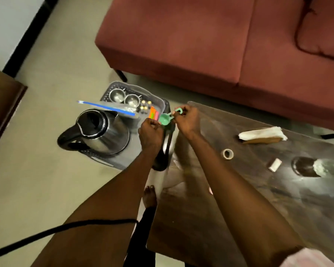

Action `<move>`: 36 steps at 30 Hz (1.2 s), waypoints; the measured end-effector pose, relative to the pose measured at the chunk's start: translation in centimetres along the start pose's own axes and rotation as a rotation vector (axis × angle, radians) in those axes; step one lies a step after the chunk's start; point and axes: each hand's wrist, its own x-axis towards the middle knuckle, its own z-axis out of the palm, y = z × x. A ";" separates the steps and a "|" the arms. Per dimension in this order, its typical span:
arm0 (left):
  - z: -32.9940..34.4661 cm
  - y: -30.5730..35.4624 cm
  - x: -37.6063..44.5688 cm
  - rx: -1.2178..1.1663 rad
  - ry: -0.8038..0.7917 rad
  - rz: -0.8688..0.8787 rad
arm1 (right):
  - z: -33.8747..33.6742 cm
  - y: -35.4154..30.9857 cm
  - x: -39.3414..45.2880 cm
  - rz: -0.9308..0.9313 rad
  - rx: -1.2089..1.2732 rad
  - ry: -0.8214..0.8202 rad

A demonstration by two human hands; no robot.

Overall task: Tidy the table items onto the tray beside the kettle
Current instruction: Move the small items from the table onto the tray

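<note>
A grey tray (158,102) sits on a low stand left of the dark glass table (239,189), with a steel kettle (102,130) beside it. Both hands meet over the tray's right edge. My right hand (187,120) pinches the handle of a small green measuring scoop (165,118). My left hand (150,132) is closed just left of the scoop's bowl and touches it; what else it holds I cannot tell. On the tray lie two steel bowls (124,97), small batteries (146,106), coloured sticky notes (153,114) and a clear bag with a blue strip (108,107).
On the table lie a tape roll (228,153), a small white block (275,164), a folded white cloth on a brown pad (262,134) and a clear glass object (316,167). A maroon sofa (220,45) stands behind. A black cable (56,230) crosses my left arm.
</note>
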 end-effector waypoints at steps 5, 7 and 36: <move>-0.1 -0.5 4.0 -0.170 -0.043 -0.184 | 4.8 -1.4 2.2 -0.091 -0.085 -0.011; 0.2 -0.7 4.4 -0.220 -0.083 -0.205 | 5.8 -1.0 2.8 -0.087 -0.119 -0.015; 0.5 -4.5 5.4 -0.218 -0.076 -0.292 | 9.3 1.9 3.1 -0.391 -0.855 -0.225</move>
